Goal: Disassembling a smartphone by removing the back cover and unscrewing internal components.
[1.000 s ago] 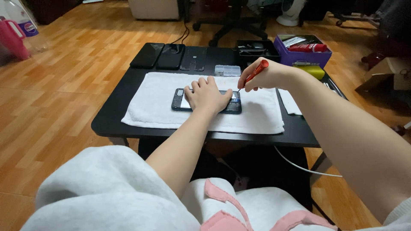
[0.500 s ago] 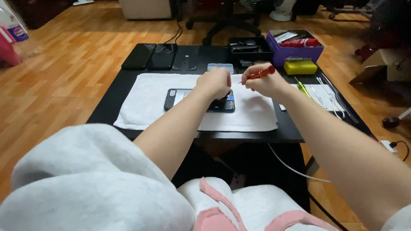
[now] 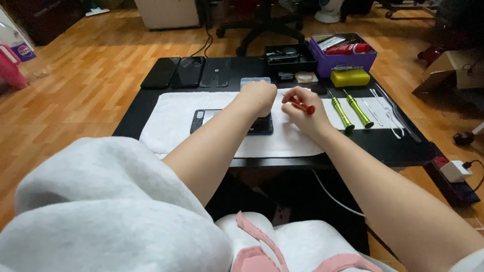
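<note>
A dark opened phone (image 3: 206, 120) lies on a white towel (image 3: 166, 123) spread over a black table (image 3: 133, 113). My left hand (image 3: 258, 96) rests with curled fingers on the phone's right end, near a small clear parts box (image 3: 254, 81). My right hand (image 3: 301, 112) hovers just to the right, holding a red screwdriver (image 3: 302, 106) between its fingers, tip pointing left toward the left hand.
Two green screwdrivers (image 3: 350, 111) and thin white tools (image 3: 385, 113) lie on the right. Behind sit a purple bin (image 3: 343, 53), a yellow case (image 3: 350, 77), a black tray (image 3: 290, 55) and three dark phones (image 3: 186, 72). A white charger (image 3: 455, 170) lies on the wood floor.
My left hand has slid rightward along the phone, uncovering its left part. My right hand with the red screwdriver has lowered and come closer to the left hand.
</note>
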